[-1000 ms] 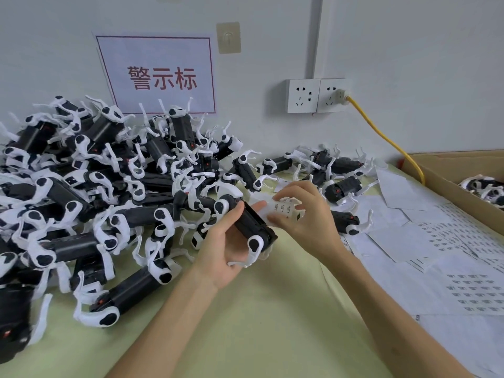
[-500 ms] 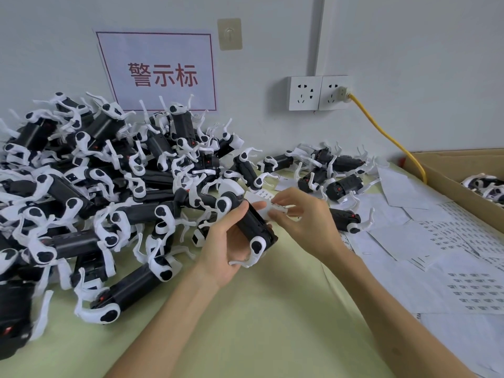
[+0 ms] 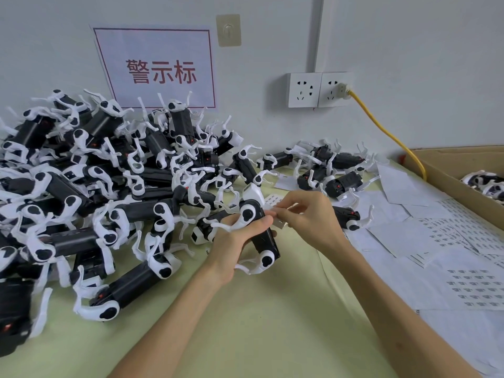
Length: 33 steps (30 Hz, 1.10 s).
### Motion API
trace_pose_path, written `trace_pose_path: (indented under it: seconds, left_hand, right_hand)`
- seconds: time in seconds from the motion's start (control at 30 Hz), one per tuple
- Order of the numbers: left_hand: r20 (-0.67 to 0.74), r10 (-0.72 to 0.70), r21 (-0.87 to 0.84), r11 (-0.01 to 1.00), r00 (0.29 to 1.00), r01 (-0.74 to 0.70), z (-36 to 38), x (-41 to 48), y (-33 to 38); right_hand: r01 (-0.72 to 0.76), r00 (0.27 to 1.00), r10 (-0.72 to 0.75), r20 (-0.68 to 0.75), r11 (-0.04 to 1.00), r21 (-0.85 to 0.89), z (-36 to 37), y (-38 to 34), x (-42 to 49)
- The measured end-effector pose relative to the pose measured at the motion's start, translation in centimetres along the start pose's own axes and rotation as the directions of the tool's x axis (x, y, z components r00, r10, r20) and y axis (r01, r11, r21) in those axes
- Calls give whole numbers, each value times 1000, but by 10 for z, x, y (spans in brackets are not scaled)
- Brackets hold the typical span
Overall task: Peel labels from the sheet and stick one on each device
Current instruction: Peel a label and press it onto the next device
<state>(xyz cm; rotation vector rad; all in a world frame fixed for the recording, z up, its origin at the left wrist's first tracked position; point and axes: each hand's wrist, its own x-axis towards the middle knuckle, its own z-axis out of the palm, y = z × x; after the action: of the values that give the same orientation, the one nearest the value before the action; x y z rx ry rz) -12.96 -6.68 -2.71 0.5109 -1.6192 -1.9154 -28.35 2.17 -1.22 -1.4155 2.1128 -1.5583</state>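
two hands meet just above the table (image 3: 245, 336). the left hand (image 3: 234, 241) curls its fingers and thumb round one device (image 3: 263, 240), a black body with white legs, and holds it off the surface; the right hand (image 3: 311, 222) sits just to its right, thumb and forefinger pinched on a small label strip (image 3: 273, 199) whose printed end pokes up behind the fingertips. the relation that matters: the device lies to the left of the right hand's fingertips, almost touching them, with its long axis running from upper left, away from the person, down to lower right, toward them, so its black flank faces the pinching fingers. the right hand is the nearer one to that flank and, i judge, the one that has to carry a label across the small gap and press it down, while the left only needs to hold the body steady. whether a single label is already lifted free of the strip cannot be made out; the fingertips cover that spot, and the print is too small to read. further out, a big pile of devices (image 3: 68, 241) fills the left of the table, more label sheets (image 3: 450, 233) lie at the right, and a cardboard box (image 3: 461, 159) is cut off by the right edge.
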Motion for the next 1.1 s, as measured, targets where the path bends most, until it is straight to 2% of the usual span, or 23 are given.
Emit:
trace_pose_path:
  seconds: [0.1,0.2,0.3,0.53,0.67,0.77,0.9,1.1]
  left_hand:
    - [21,37,137,990,999,-39,0,-3,1]
    - [113,108,257,957,988,-134,2,-8,1]
    - [159,102,268,953,982,-142,6,-11,-2]
    - [123,197,390,892,973,-230,6,-13,-3]
    - [141,156,381,903,978,-199,5,-12,-5]
    - [165,177,397,889,970,-230,5,-12,-7]
    - [152,175,379,899,973,-221,5,-11,-6]
    - [156,171,361,907,973,-217,5,-10,-6]
  right_hand:
    - [-36,998,32,45,996,79,-4,-4,-1]
    - [-73,996,64,67,988,133,-9,-6,-1]
    - [-103,992,90,85,981,162,-14,-5,0]
    - [-163,984,139,115,960,226,-19,-3,2]
    - [-199,977,175,119,953,228,-20,-1,4]
    - [-223,972,201,123,951,213,-21,0,5]
    - [-193,975,167,146,962,194,-23,0,5]
    - [-154,988,147,54,969,194,-18,4,5]
